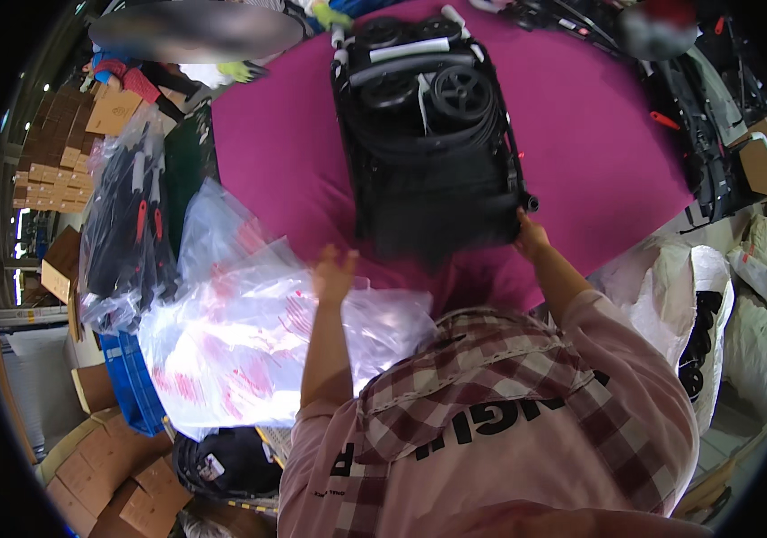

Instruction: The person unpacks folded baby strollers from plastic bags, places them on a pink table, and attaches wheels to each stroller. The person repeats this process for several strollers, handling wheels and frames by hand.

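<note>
A folded black stroller (433, 179) lies on the purple cloth-covered table (581, 117), its wheels at the far end and its dark fabric nearest me. My right hand (531, 235) grips the near right corner of its frame. Left of the stroller, my left hand (334, 274) is slightly blurred, raised with fingers apart and nothing visible in it. Just beside and beneath that hand spreads a pile of clear plastic bags (249, 350) with red print.
Bagged stroller parts (128, 224) stand at the left, near a blue crate (132, 381) and cardboard boxes (78, 475). More black frames (715, 134) line the right edge, above white sacks (662, 287). Across the table are a co-worker's yellow-green gloves (330, 15).
</note>
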A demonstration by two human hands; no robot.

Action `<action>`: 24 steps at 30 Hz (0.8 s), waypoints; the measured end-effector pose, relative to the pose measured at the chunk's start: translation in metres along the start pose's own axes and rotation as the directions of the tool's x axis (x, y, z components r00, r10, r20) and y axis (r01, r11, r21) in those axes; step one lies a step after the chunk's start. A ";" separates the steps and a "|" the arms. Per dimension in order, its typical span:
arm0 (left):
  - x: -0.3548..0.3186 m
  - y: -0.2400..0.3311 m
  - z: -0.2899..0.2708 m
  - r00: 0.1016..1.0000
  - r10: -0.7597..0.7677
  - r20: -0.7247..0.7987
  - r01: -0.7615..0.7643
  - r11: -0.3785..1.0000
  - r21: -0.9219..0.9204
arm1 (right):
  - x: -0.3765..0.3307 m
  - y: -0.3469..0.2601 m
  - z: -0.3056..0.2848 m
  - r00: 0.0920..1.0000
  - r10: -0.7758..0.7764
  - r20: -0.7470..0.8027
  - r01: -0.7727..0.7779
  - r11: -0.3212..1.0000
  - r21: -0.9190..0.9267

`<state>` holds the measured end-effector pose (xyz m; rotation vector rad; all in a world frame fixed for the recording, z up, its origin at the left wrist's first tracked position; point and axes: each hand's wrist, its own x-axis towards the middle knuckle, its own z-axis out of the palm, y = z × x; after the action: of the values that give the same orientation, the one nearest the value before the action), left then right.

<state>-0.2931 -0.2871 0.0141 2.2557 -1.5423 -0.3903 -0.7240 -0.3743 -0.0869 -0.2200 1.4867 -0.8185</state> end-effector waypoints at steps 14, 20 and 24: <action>-0.014 0.035 0.106 0.827 -0.480 0.292 0.485 0.346 -0.803 | 0.024 -0.065 0.031 0.922 -0.385 -0.039 0.336 0.846 -0.415; -0.034 0.075 0.018 0.975 -0.192 0.108 0.220 0.857 -0.467 | -0.056 -0.112 0.051 0.760 -0.556 0.336 0.590 0.375 -0.715; -0.031 0.096 -0.005 0.982 0.175 0.066 -0.187 0.923 0.336 | -0.090 -0.111 0.053 0.685 -0.479 0.549 0.579 -0.100 -0.809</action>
<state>-0.3812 -0.2889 0.0623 2.3331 -1.9461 -0.1144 -0.7023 -0.4186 0.0577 -2.0304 1.6278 -0.2304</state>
